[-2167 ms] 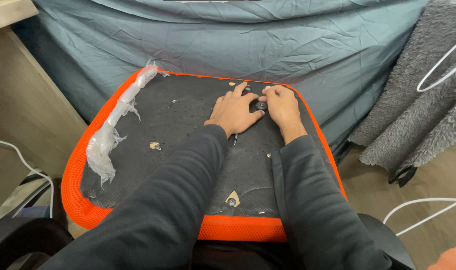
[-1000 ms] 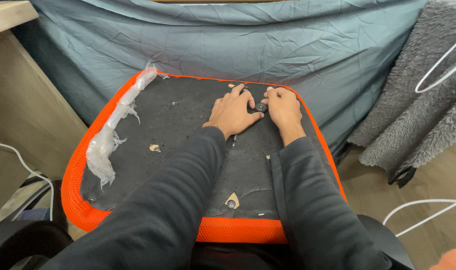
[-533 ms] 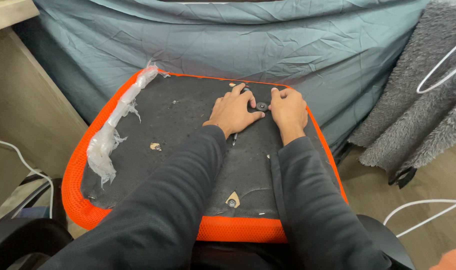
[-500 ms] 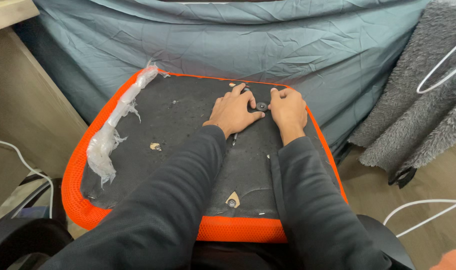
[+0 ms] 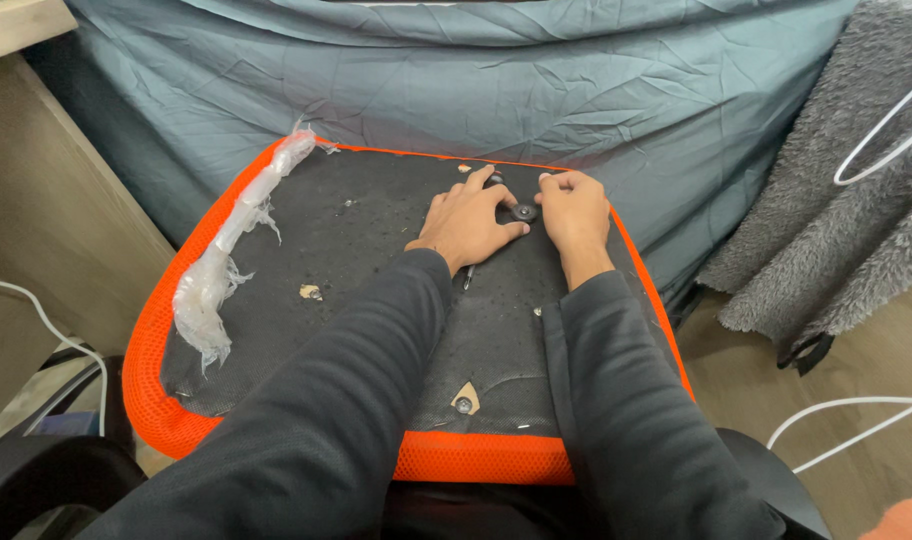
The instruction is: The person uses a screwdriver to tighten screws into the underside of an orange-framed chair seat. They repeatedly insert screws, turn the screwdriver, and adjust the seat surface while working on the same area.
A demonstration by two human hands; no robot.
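Two hands flank a small black washer (image 5: pixel 523 211) at upper centre: left hand (image 5: pixel 468 220) splayed flat, steadying the seat underside (image 5: pixel 376 270); right hand (image 5: pixel 573 208) curled, empty, beside it.

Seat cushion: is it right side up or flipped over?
Flipped over: the seat cushion shows its black underside, ringed by orange mesh, with a bolt hole exposed.

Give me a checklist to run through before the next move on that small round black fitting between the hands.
1. Round black fitting in view between the hands: ok.
2. Left hand flat on the black underside, fingertips at the fitting: ok.
3. Right hand beside the fitting, fingers curled: ok.
4. Grip on the fitting: cannot tell.
5. Orange mesh seat lying flat, underside up: ok.
6. Torn plastic wrap away from the hands: ok.
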